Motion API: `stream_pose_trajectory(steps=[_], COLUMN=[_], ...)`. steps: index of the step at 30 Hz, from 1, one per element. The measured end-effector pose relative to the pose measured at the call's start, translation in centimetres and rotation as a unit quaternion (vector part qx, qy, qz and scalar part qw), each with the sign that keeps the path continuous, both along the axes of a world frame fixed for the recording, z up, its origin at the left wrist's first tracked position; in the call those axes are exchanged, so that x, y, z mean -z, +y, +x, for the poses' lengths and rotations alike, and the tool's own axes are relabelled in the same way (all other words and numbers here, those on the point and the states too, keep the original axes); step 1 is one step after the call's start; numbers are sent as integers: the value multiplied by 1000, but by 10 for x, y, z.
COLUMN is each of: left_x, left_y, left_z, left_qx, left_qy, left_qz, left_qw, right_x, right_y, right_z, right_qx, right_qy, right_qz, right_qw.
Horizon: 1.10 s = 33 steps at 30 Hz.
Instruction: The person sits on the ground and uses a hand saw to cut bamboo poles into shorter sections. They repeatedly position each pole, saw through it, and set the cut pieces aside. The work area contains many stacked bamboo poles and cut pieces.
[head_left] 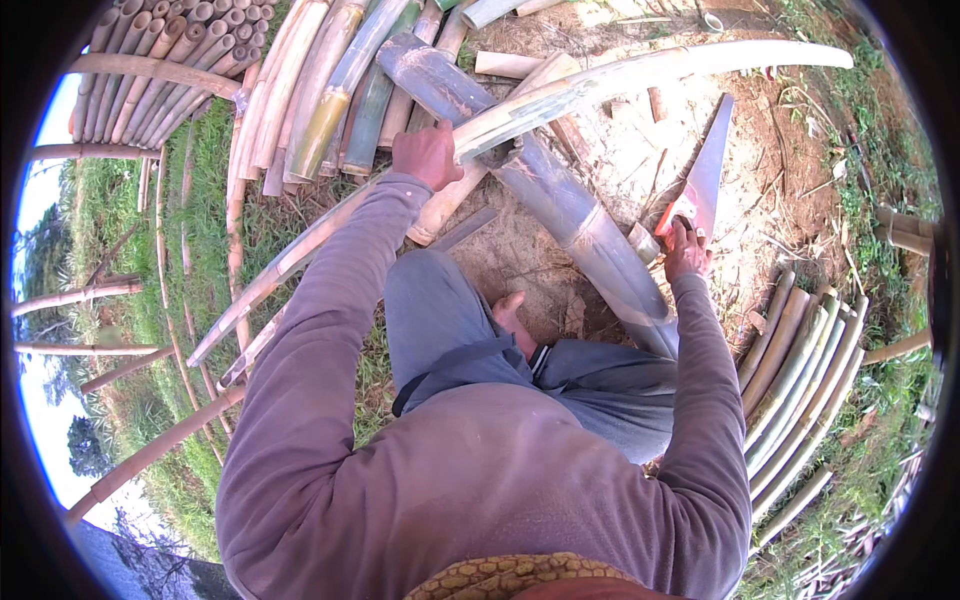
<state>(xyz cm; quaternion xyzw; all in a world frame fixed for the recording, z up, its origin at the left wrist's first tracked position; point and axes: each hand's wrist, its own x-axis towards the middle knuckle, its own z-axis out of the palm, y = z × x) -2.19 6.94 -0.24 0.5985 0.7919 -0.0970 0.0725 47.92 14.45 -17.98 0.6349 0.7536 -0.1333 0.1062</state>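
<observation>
My left hand (425, 157) is closed around a long pale bamboo pole (600, 88), which slants up to the far right. Beneath that pole lies a thick, dark bamboo log (585, 232), running diagonally down to my folded leg. In my right hand (688, 250) is the orange handle of a handsaw (708, 165). Its blade points away from me, over the dirt to the right of the log and apart from the pole. The fingertips of my left hand are partly hidden behind the pole.
Bamboo poles (330, 90) lie side by side at the far left, near a stack of round-ended bamboo (185, 40). More cut lengths (800, 370) are lined up on the right. A bamboo rail frame (160, 450) stands over grass on the left. My bare foot (512, 322) rests beside the log.
</observation>
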Motion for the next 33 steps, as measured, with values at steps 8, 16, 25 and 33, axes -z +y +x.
stream_pose_trajectory(steps=[8, 16, 25, 33], left_x=[-10, -25, -34, -29], left_y=[-5, 2, 5, 4], left_z=[5, 0, -9, -11], left_qx=[-22, -12, -13, -14], left_qy=[20, -30, -84, -74], left_qz=[-37, -68, -91, -97], left_qw=[999, 997, 992, 992], right_x=[-116, -235, -210, -209], right_y=[-41, -231, -263, -247], right_z=[-8, 8, -40, -37], right_qx=[194, 83, 46, 28], right_qy=[426, 501, 568, 550], right_qz=[84, 116, 120, 83], right_qw=[880, 854, 813, 830])
